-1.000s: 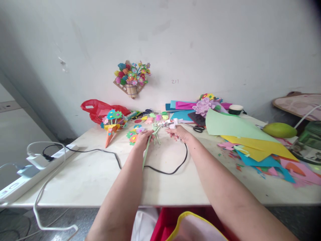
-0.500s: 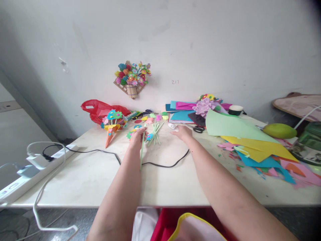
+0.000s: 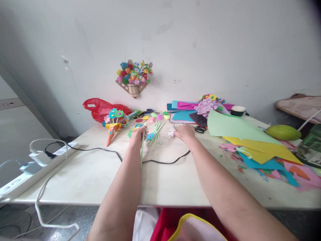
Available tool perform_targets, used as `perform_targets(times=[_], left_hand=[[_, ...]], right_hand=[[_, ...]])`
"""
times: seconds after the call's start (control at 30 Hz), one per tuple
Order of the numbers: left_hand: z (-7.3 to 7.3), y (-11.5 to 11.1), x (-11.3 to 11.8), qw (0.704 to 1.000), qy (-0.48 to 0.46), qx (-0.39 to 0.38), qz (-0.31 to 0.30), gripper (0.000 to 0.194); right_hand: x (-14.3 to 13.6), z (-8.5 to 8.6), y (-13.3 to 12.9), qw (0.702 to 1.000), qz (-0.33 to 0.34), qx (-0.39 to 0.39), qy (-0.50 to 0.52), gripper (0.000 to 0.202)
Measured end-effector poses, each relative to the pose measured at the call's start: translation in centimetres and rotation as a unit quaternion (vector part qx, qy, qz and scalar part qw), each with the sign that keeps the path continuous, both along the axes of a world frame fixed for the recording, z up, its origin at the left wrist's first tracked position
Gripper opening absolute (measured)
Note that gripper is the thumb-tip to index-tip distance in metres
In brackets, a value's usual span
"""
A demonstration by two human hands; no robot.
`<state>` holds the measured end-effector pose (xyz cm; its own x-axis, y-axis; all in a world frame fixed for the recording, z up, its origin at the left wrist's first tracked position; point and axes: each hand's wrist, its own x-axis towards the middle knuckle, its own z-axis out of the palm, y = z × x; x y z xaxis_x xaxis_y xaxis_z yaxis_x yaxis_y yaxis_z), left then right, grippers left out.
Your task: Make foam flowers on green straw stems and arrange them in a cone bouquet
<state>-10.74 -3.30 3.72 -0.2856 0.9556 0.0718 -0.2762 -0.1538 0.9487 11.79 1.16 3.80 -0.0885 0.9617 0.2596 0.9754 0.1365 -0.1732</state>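
Left hand first: its fingers are pinched together around a pale green strip, which hangs down toward the near side of the table. Over to the right hand, low above the tabletop, fingertips at a white object; whether they grip it or merely touch it, I cannot tell.

So the step in hand looks like handling that single strip, with the white object kept within reach. As I judge it, the next move calls for a light pinch, since something that thin could easily bend, and for a firm hold on the white object if it is to be lifted.

Between the hands, a loose fan of green strips, crossing one another, with a blue flower at their left edge, just beside the left hand. A black cable curves across on the near side. Farther out, scissors lie just past the right hand, and an orange cone of flowers sits off to the left.
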Motion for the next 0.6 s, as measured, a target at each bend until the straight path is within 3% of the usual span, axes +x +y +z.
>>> perform_targets(times=[0.07,0.2,0.4,0.6], left_hand=[[-0.1,0.1,-0.1,1.0,-0.02,0.006,-0.002,0.028],[-0.3,0.2,-0.1,1.0,-0.019,0.013,0.006,0.028],[-0.4,0.4,-0.1,1.0,-0.014,0.017,0.017,0.026],[-0.3,0.4,-0.1,0.999,-0.025,0.012,0.019,0.021]], right_hand=[[-0.6,0.3,-0.3,0.997,0.019,0.068,0.009,0.04],[-2.7,0.4,-0.7,0.98,0.133,0.148,0.002,0.032],[-6.5,-0.2,-0.6,0.953,0.27,0.136,-0.035,0.027],[-9.3,0.0,-0.3,0.93,0.345,0.072,-0.103,0.043]])
